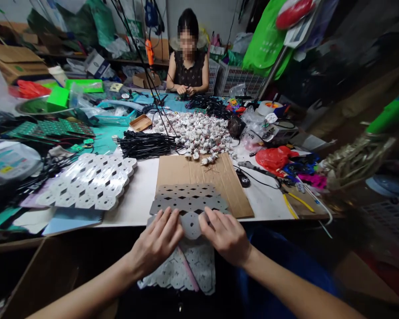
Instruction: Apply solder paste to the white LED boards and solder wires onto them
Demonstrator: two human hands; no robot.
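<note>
Left hand (162,232) and right hand (224,232) are closed on the near edge of the grey perforated sheet (186,204), laid partly over cardboard (234,186). Bending may be caused by uneven pressure — the edge is projected past the table (142,188). Far reach is obstructed by heaped white parts (199,130) and black cables (146,144) — pliers (289,207) are placed rightward.

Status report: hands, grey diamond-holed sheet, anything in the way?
Left hand and right hand gripping near edge of grey diamond-holed sheet. Far part over flat brown cardboard. Small white parts on cardboard's far end, clear of hands.
</note>
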